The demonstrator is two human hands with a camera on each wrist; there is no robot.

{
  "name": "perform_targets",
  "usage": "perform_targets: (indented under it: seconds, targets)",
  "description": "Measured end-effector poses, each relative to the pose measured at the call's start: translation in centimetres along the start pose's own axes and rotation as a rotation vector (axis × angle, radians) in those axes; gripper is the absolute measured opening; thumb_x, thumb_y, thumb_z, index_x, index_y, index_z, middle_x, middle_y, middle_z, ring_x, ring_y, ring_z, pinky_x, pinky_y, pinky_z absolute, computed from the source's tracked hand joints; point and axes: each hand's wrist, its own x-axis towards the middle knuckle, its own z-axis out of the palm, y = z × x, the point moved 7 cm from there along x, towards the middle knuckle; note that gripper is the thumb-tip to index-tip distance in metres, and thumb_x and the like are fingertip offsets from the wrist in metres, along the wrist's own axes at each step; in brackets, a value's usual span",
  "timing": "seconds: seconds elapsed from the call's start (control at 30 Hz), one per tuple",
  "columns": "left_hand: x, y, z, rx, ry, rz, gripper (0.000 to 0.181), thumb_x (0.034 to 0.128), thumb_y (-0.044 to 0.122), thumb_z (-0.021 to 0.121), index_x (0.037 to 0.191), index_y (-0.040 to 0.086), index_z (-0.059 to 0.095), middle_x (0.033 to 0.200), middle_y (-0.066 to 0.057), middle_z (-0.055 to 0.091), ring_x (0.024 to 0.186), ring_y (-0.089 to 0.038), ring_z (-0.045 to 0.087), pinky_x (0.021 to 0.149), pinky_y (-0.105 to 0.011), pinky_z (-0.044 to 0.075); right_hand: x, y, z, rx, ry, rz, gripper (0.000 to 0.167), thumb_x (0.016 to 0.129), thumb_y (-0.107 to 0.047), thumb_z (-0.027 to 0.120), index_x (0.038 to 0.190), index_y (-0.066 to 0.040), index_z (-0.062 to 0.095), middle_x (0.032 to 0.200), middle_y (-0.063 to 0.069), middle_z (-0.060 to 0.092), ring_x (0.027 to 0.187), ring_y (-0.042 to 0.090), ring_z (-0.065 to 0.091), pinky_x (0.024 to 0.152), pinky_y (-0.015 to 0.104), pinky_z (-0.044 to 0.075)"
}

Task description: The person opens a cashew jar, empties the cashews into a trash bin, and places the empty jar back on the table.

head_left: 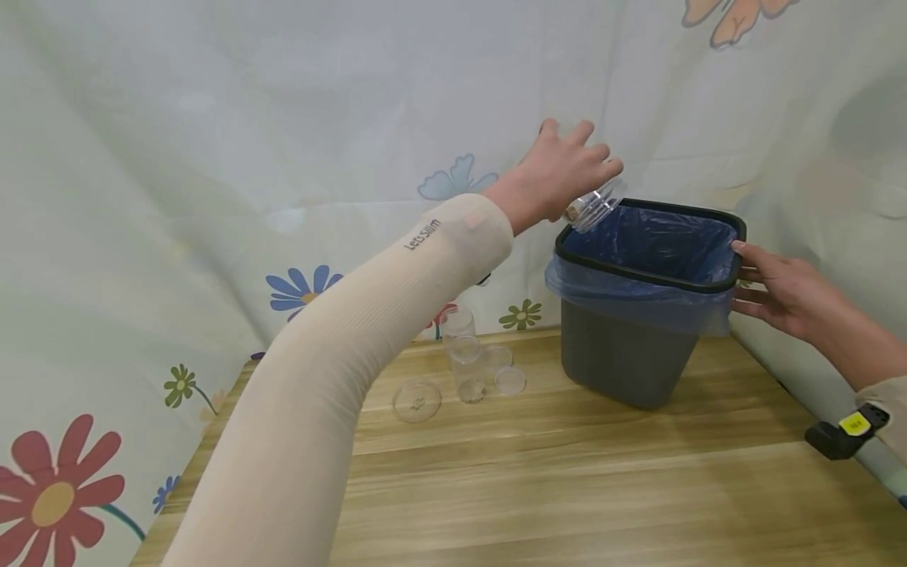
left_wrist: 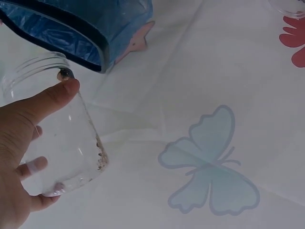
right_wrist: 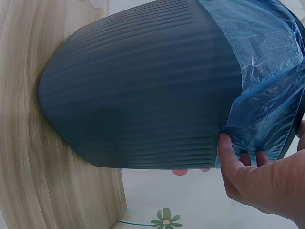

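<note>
My left hand (head_left: 563, 169) grips a clear jar (left_wrist: 66, 138), tilted with its threaded mouth toward the bin's opening. Brown bits cling inside near the jar's base, and a small dark and brown lump (left_wrist: 64, 74) lies near its mouth. The grey trash bin (head_left: 623, 354) stands upright on the table, its black rim over a blue plastic bag (right_wrist: 267, 52). At the bin's right side my right hand (head_left: 794, 295) holds the rim, thumb at the top edge and fingers against the bag outside.
Left of the bin on the wooden table (head_left: 567, 472) stand clear containers (head_left: 468, 378). Round clear lids (head_left: 416, 402) lie around them. A white cloth (head_left: 319, 102) printed with flowers and butterflies hangs behind and at the sides.
</note>
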Motion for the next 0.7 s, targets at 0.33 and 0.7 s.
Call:
perform_targets:
  seconds: [0.33,0.7]
  targets:
    - [-0.07,0.43,0.09,0.063,0.036,0.035,0.092,0.0873,0.038,0.079,0.159,0.020,0.024,0.156,-0.006,0.039,0.146,-0.038,0.027,0.108,-0.065,0.035,-0.06,0.05,-0.12,-0.009,-0.009,0.003,0.095,0.098,-0.055,0.056,0.163,-0.014,-0.001,0.131,-0.002,0.040,0.148,0.029,0.030,0.081,0.022,0.056]
    - [0.11,1.00,-0.20,0.099,0.085,0.060,0.072,0.0974,0.026,0.068,0.157,0.020,0.028,0.155,-0.005,0.041,0.145,-0.036,0.028,0.109,-0.064,0.034,-0.07,0.05,-0.28,0.013,-0.011,-0.006,0.096,0.098,-0.053,0.057,0.163,-0.013,-0.002,0.140,0.003,0.037,0.131,0.021,0.053,0.081,0.023,0.056]
